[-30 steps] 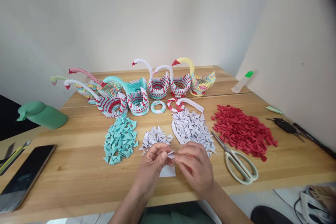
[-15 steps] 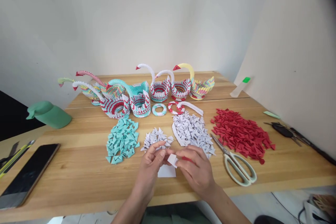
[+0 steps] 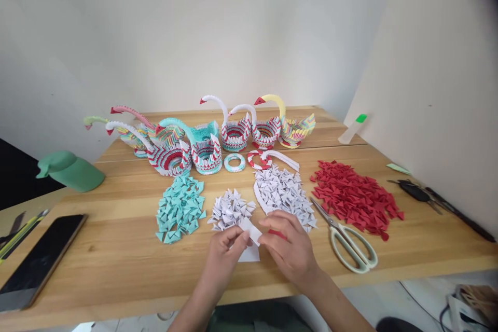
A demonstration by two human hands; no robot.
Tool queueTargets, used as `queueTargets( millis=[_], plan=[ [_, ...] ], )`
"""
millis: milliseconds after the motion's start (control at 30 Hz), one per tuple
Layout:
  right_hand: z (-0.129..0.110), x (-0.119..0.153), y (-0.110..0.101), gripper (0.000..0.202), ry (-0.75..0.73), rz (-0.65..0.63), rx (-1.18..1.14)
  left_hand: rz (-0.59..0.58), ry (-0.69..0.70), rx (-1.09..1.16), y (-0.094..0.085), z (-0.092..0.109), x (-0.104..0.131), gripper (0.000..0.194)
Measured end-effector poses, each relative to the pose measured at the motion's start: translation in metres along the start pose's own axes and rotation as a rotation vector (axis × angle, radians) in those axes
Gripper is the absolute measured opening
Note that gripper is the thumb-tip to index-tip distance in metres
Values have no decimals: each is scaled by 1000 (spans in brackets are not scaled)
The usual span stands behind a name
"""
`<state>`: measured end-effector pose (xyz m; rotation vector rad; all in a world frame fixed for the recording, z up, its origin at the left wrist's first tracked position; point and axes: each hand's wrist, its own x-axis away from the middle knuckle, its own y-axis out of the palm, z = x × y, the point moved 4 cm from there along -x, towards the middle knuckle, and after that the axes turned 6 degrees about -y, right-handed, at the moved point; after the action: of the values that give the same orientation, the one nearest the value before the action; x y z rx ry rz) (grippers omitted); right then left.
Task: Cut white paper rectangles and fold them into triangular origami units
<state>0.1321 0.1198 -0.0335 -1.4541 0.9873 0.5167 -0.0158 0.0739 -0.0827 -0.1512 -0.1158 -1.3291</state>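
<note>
Between both hands is a small white paper piece (image 3: 251,230), raised above the table. My left hand (image 3: 224,253) pinches its lower left side between thumb and fingers. At its right edge, my right hand (image 3: 291,246) grips with thumb and fingertips; something red shows among these fingers, partly hidden. A flat white paper (image 3: 250,254) lies on the table under the hands. Just beyond are a small pile of folded white pieces (image 3: 232,208) and a larger white pile (image 3: 286,192), its near edge partly covered by my right hand.
Teal pieces (image 3: 180,210) lie left, red pieces (image 3: 354,194) right, beside scissors (image 3: 352,244). Several paper swans (image 3: 206,153) and two rings (image 3: 234,162) stand or lie behind. A phone (image 3: 42,259) and green bird-shaped container (image 3: 72,170) are at left.
The small paper has turned and now shows a longer face. My left fingers have curled in and lowered onto its side. The view has shifted slightly.
</note>
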Motion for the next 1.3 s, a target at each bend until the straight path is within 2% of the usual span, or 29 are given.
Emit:
queueTargets(
  millis=[100, 333, 467, 600, 767, 933, 1033, 1300],
  plan=[
    [1, 0, 1, 23, -4, -9, -7, 27, -10, -23, -3, 1, 0, 35],
    [7, 3, 5, 20, 29, -89, -99, 3, 7, -81, -3, 2, 1, 36],
    [12, 7, 6, 18, 108, -97, -187, -12, 56, -110, 0, 4, 2, 36],
    [17, 12, 7, 15, 194, -111, -250, 30, 126, -166, 1, 5, 4, 31],
    [16, 11, 5, 17, 130, -93, -207, 63, 179, -219, 3, 6, 4, 29],
    [12, 9, 2, 19, 19, -56, -44, 69, 110, -157, 2, 4, 1, 30],
    [11, 10, 2, 17, -13, -61, -21, 59, 64, -131, 2, 4, -1, 32],
    [17, 15, 6, 18, 129, -70, -231, 39, 63, -142, 0, 6, 1, 30]
  ],
)
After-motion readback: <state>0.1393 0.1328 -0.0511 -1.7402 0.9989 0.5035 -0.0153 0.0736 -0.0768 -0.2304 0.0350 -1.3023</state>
